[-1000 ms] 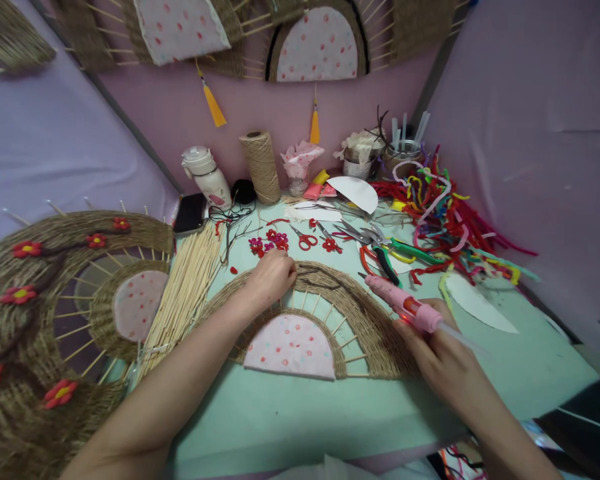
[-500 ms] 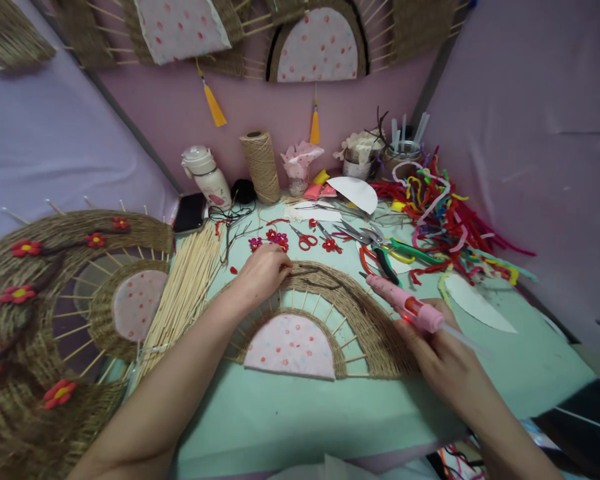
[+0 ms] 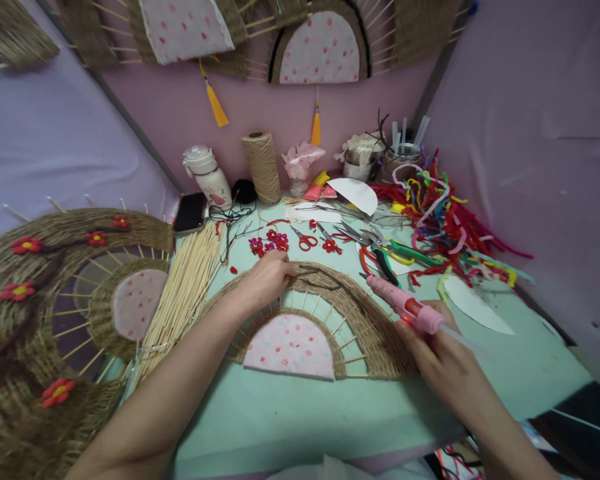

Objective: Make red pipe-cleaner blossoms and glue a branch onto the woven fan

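A half-round woven twine fan (image 3: 380,333) with thin stick ribs lies in front of me. At its centre is a pink spotted half-circle of fabric (image 3: 291,348). Along its upper band runs a dark twig (image 3: 333,283). My left hand (image 3: 266,280) rests at the top of the band, fingers closed at the twig's left end; the fingertips are partly hidden. My right hand (image 3: 443,347) is wrapped round a pink hot glue gun (image 3: 400,300) above the fan's right side. Its nozzle points left, a small red light glows, and a clear glue stick sticks out behind.
Beyond the fan lie red and purple flowers (image 3: 275,240), red-handled scissors (image 3: 306,240), pliers (image 3: 377,257) and a heap of pipe cleaners (image 3: 445,213). On the left are bundled sticks (image 3: 183,280) and a flowered woven fan (image 3: 75,233). A bottle (image 3: 207,177) and twine spool (image 3: 261,167) stand behind.
My left hand has shifted slightly towards me, its fingers still at the twig's end. My right hand and the glue gun have hardly moved.
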`<state>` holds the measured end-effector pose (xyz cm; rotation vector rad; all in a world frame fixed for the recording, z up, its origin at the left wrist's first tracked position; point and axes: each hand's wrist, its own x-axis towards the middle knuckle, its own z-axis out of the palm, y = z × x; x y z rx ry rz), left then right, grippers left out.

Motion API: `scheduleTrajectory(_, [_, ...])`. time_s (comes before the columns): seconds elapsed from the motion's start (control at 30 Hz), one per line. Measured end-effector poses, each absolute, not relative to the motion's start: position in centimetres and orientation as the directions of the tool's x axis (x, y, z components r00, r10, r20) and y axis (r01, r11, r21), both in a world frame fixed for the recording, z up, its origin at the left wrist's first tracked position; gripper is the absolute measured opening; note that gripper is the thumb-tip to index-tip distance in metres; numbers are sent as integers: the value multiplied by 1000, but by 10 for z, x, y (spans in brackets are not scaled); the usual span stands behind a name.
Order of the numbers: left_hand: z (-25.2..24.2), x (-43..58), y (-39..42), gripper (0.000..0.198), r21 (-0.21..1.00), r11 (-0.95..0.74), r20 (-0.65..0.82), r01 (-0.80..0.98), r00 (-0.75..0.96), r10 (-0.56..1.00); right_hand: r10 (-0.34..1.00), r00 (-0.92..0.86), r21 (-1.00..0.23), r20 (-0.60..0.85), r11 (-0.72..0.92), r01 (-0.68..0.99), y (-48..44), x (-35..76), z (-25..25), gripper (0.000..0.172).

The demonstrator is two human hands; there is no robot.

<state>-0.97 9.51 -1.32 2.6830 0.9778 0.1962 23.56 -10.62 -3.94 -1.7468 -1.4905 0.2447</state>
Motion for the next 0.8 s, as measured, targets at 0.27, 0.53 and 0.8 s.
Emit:
scheduleTrajectory(0.27, [-7,-9,94,31,280,-736,2,617,766,643,896,294,-678,332,10,735,-107,236,-39,17])
scheduleTrajectory(0.53, [35,-45,117,23,249,-632,143,734,617,774,897,304,-684,319,-4,729,-107,236,-41,17])
scheduleTrajectory(0.8, [16,-50,124,19,182,-593,0,784,603,798,906,276,-681,320,18,732,-108,236,-43,19])
